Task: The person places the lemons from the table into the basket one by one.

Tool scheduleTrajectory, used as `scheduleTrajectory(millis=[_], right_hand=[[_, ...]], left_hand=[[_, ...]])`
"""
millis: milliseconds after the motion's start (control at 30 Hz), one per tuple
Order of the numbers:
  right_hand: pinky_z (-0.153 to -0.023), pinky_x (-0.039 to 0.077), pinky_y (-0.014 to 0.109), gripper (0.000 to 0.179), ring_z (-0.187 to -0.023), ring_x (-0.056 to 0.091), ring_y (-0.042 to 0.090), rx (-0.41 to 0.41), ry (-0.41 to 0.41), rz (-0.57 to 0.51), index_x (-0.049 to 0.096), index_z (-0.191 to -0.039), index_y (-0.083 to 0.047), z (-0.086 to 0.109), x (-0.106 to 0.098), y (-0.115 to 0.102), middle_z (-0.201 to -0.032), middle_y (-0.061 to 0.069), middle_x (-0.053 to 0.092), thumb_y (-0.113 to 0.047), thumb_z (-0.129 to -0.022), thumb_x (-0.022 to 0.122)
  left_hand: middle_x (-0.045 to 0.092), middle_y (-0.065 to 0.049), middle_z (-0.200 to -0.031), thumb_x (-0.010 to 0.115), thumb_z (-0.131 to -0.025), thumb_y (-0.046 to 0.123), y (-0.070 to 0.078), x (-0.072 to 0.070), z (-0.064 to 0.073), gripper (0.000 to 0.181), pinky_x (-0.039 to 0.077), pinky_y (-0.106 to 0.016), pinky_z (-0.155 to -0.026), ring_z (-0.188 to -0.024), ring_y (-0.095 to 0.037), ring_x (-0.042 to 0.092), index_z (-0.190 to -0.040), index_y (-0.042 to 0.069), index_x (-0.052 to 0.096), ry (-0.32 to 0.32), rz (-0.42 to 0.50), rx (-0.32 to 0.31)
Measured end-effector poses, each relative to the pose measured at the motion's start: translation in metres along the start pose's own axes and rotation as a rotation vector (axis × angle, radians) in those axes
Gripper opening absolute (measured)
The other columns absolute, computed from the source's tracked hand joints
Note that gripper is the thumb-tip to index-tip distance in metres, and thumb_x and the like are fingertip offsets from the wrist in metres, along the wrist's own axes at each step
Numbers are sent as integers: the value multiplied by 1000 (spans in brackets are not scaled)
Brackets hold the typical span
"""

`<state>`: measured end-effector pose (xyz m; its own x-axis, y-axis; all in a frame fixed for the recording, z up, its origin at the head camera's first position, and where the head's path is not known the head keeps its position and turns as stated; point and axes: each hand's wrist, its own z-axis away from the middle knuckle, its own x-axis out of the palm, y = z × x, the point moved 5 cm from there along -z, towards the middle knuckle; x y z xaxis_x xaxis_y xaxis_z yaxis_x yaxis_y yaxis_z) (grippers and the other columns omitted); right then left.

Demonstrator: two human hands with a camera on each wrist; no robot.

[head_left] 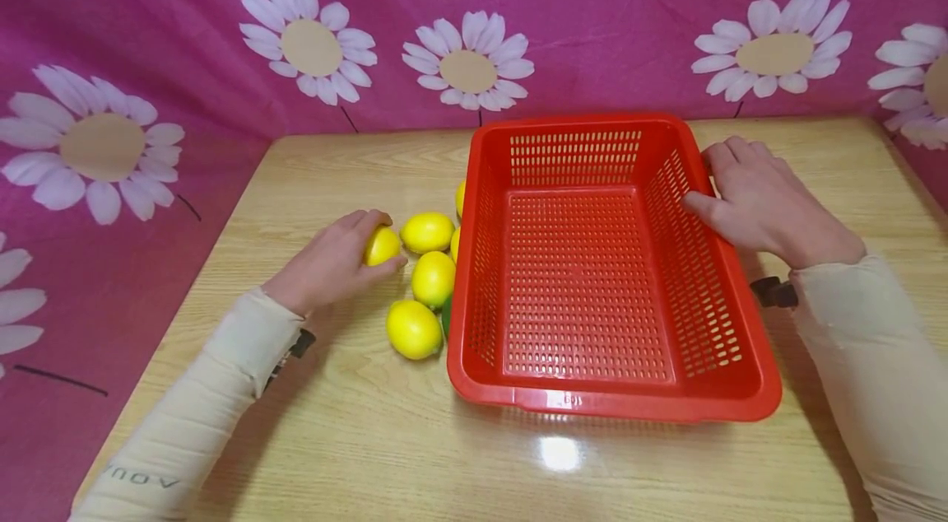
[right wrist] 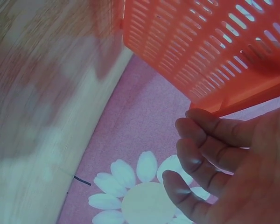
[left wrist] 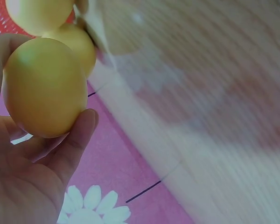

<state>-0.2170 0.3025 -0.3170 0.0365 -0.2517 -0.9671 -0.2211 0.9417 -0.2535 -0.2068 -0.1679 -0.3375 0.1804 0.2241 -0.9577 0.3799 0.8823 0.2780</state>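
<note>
My left hand (head_left: 329,263) holds a yellow lemon (head_left: 381,246) between thumb and fingers, left of a red plastic basket (head_left: 629,405). In the left wrist view the thumb and fingers curl round this lemon, with two more yellow fruits behind it. Several other lemons (head_left: 413,329) lie beside the basket's left wall, some partly hidden by it. A sliver of something green (head_left: 446,314) shows there too. On the basket's right rim, my right hand (head_left: 763,197) grips with the thumb inside and the fingers outside. The basket's slotted floor bears nothing.
A light wood-grain table (head_left: 333,431) carries everything. Pink cloth (head_left: 592,20) printed with white daisies hangs behind the table and at its sides. Dark straps (head_left: 773,291) sit at both wrists, by the light sleeves.
</note>
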Motion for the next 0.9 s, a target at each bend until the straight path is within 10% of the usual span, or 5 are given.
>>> scheduleTrajectory(millis=[900], right_hand=[[-93,39,66,52,-111,45,48,15,-26,-21,48,-130,12,-3,1,2,-122,31,51,-31,-100,50]], left_hand=[[66,-11,-117,74,-92,42,32,-32,-6,58,55,-38,-76,-91,-25,60,-133,5,57,182,18,135]])
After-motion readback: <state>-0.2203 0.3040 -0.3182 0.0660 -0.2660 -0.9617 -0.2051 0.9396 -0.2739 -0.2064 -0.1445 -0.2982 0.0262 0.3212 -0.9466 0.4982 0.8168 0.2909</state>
